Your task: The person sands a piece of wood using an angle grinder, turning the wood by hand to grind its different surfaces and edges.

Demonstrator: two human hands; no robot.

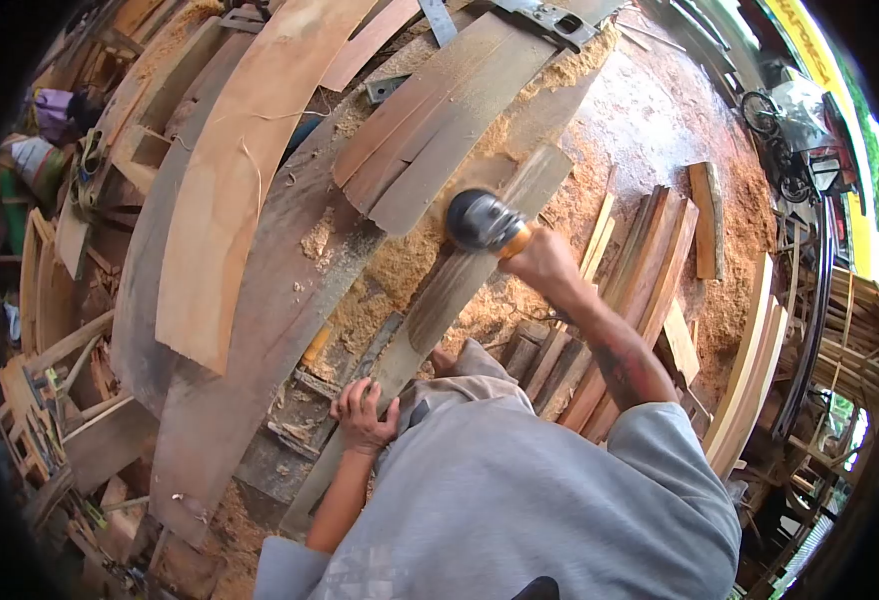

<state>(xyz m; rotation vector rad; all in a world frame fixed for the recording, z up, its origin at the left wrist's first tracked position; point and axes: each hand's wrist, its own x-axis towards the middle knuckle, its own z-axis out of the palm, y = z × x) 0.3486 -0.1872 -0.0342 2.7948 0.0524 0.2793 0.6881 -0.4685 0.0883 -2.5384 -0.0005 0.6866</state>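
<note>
My right hand is wrapped round a power tool with a round black head and an orange body; it looks like a sander, but its working side is hidden. The tool's head is over the long narrow plank, near its far end; whether it touches the wood I cannot tell. Low in the view, my left hand lies on the near part of the same plank, fingers spread and holding nothing. A small yellow-handled tool lies among shavings just beyond the left hand.
Wide curved boards and reddish-brown boards lie to the left and ahead. Sawdust covers the ground. Stacked timber stands to the right, near my right arm. A bicycle is at far right.
</note>
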